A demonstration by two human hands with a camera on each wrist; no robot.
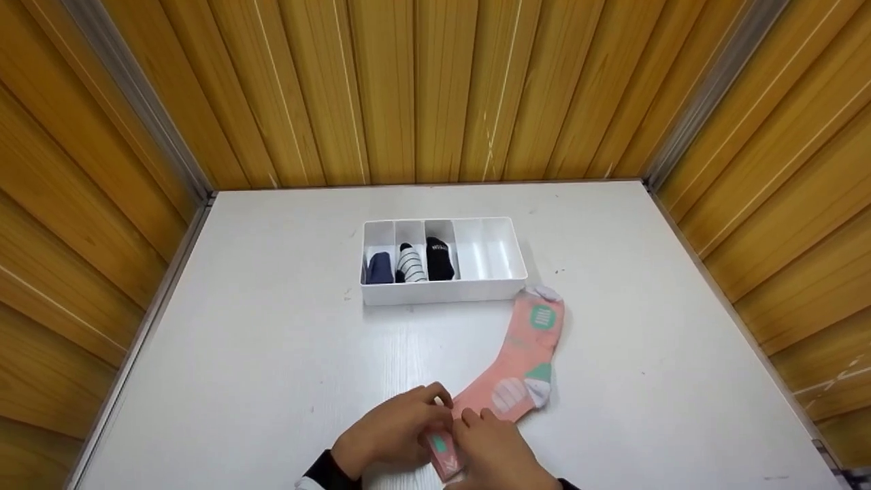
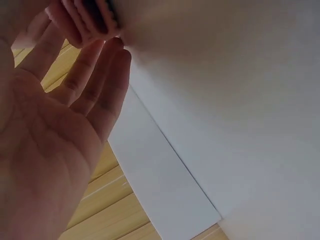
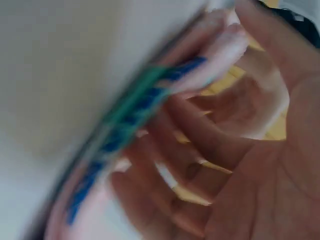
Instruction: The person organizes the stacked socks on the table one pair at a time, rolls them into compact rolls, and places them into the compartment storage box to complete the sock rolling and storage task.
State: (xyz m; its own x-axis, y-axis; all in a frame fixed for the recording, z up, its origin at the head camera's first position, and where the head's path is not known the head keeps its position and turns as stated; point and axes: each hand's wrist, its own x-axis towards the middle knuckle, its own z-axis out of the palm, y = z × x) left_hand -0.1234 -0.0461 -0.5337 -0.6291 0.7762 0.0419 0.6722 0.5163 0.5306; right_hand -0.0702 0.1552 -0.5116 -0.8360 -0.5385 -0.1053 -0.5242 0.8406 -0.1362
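From my station, the head view shows a pink sock (image 1: 524,350) stretched over the white table (image 1: 238,340), its white toe just beside the right front corner of the divided tray (image 1: 442,294); I can't tell if the two touch. Its near end is doubled up between the person's hands.

The right hand (image 1: 500,452) has its fingers and thumb clamped on that folded end (image 1: 446,459), and my right wrist view, though blurred, shows pink layers stacked there with green and blue between them. The left hand (image 1: 398,425) curls its fingers about the other side of the fold; the left wrist view gives me fingertips against the pink edges, but where that thumb presses I can't tell. I judge that the two-sided grip is there to stop springy layers from opening, while lying flat lets the rest of the sock stay straight.

In the tray, a navy sock (image 1: 380,268), a striped sock (image 1: 411,263) and a black sock (image 1: 439,259) sit in separate compartments from the left, compactly shaped, probably so that the dividers hold each one upright and apart.
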